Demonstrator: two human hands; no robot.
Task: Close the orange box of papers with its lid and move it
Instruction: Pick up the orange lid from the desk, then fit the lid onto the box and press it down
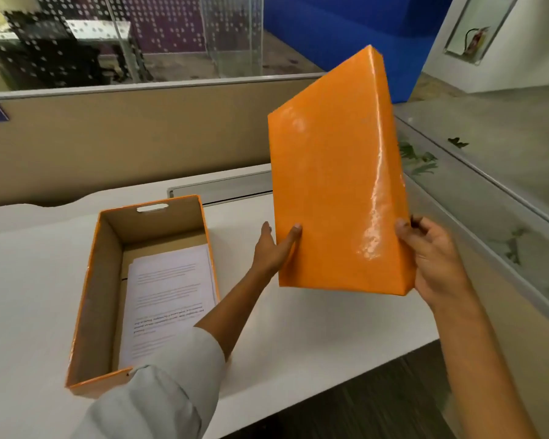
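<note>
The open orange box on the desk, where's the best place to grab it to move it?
Take the orange box at its two short ends, one hand from each: the far end wall has a handle slot. The near end is partly hidden by the sleeve, so no slot shows there.

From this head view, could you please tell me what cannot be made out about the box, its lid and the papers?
- Lid underside: faces away from the camera, so its inside is unseen.
- Papers: print too blurred to read; the stack's near end is hidden behind the left sleeve.
- Orange box near right corner: covered by the same sleeve.
- Left hand and right hand: the fingers behind the lid are hidden by it.
</note>
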